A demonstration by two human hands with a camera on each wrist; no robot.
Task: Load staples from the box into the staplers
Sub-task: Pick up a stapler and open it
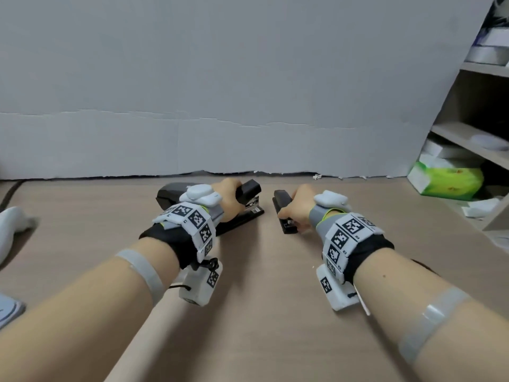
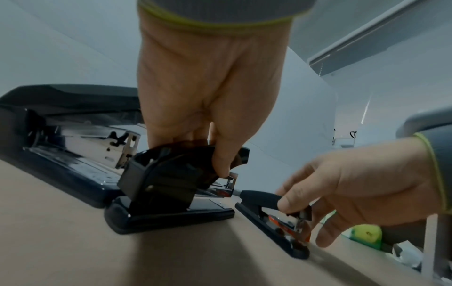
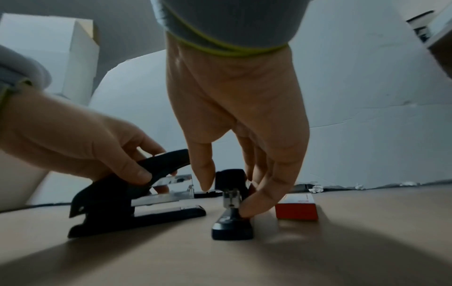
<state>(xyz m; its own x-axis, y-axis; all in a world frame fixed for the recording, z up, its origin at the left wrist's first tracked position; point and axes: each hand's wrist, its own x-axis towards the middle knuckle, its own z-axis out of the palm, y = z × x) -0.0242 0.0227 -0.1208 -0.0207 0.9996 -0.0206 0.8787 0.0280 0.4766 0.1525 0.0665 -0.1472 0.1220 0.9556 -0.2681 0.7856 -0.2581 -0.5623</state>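
The left hand [image 1: 230, 199] grips the top arm of the middle stapler [image 3: 137, 203] on the table [image 1: 261, 299]. The right hand [image 1: 298, 209] pinches the small stapler [image 3: 232, 218] just beside it. A red staple box [image 3: 296, 207] lies right of that; a large stapler [image 2: 61, 147] lies open at far left.

Setting reads to me as an office or stock-room corner rigged for recording. I see a light wood-grain laminate desk [image 1: 261, 312] backed by a plain grey cardboard sheet with a ragged lower edge [image 1: 220, 92], stood up as a backdrop. At right, beige open shelving [image 1: 473, 139] carries white boxes and a green-and-white tissue pack [image 1: 446, 181]. Desk stock: three black metal staplers [image 2: 61, 147] [image 2: 171, 193] [image 3: 232, 222] and a small red cardboard staple box [image 3: 296, 207].
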